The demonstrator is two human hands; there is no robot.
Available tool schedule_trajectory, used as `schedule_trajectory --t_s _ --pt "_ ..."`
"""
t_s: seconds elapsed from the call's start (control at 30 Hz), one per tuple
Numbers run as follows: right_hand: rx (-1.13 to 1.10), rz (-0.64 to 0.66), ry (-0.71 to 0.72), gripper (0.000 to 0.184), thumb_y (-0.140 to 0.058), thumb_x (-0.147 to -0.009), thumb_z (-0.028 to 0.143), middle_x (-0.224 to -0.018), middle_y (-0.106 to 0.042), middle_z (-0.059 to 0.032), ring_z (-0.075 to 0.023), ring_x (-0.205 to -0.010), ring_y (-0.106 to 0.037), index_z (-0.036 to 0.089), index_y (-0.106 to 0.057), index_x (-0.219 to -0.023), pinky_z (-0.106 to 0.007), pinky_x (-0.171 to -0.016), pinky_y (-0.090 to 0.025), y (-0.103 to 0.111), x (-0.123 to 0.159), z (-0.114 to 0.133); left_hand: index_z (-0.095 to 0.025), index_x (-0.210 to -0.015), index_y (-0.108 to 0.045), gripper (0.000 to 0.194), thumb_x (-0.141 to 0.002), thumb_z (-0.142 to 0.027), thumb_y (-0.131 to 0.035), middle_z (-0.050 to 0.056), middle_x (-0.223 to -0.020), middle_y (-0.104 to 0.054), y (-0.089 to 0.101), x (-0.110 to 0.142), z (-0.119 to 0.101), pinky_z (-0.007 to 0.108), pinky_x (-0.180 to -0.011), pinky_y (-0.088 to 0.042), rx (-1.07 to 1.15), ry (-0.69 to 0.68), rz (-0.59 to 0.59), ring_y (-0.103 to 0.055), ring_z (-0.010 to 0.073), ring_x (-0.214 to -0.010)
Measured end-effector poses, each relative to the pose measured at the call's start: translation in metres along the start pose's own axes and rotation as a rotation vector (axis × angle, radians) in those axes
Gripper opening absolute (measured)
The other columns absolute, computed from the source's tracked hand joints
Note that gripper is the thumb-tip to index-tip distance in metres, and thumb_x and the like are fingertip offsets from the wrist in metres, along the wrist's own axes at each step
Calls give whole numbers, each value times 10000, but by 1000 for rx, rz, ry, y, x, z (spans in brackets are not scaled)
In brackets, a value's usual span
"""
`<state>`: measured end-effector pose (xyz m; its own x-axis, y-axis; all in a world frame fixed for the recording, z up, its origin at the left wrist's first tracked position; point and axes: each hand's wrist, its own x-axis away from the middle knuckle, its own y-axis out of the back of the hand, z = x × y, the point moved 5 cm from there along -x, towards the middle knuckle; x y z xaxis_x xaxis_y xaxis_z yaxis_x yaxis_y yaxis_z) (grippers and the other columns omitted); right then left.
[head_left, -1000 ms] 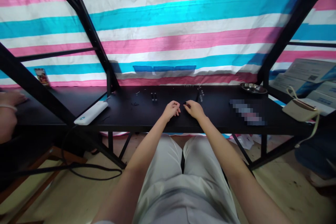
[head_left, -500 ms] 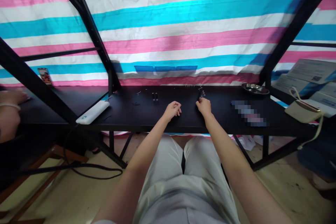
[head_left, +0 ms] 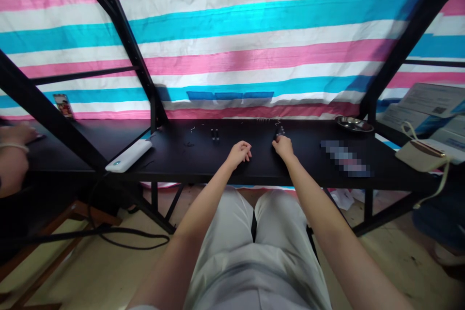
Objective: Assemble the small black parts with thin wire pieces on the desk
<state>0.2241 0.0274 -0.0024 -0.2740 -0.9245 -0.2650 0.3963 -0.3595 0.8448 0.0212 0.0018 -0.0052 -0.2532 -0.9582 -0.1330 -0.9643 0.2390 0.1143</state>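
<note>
Pink, blue and white stripes run across a big sheet (head_left: 254, 24) behind a long black bench (head_left: 189, 164). Near the front of the bench, the person's left hand (head_left: 240, 152) has its fingers loosely curled, and it is hard to tell if something is tucked inside. The right hand (head_left: 282, 146) has its thumb and fingers close together. It is just in front of a little group of shiny grey bits (head_left: 281, 130), a bit right of the middle of the bench. Whether the fingers pinch anything is too small to tell.

These bits look light and hard, so they should be easy to lift but might roll or slip away. A soft pinch on the sides looks best. To the left, two small dark sticks (head_left: 217, 134) with pale ends are side by side. They seem light and stiff too, good to hold around the middle. Farther left is a white box (head_left: 130, 156), and a shiny metal dish (head_left: 354, 125) sits at the back right.
</note>
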Motion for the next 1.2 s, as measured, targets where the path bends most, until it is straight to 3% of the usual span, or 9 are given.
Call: schedule_trajectory --t_s 0.23,0.67,1.2 --pt "36 52 -17 233 -587 -807 344 -870 -675 -156 -242 -850 -640 135 -685 -845 -294 -724 -449 10 6 -8 -137 -783 -488 70 -843 -173 -484 -43 -505 -560 0 1 0 141 -343 -288 -7 7 2 -486 46 -348" --pt "133 26 -119 314 -556 -818 442 -933 -669 -152 -281 -891 -638 174 -688 -913 -353 -737 -458 21 13 -18 -139 -777 -491 72 -831 -186 -491 -37 -513 -563 1 -1 3 152 -348 -292 -18 -6 1 -486 54 -350" --pt "128 22 -186 339 -521 -838 416 -987 -654 -170 -283 -949 -622 145 -649 -996 -356 -770 -460 21 22 -16 -140 -783 -495 67 -833 -185 -489 -43 -508 -558 -1 -2 4 146 -360 -288 -46 2 10 -479 46 -351"
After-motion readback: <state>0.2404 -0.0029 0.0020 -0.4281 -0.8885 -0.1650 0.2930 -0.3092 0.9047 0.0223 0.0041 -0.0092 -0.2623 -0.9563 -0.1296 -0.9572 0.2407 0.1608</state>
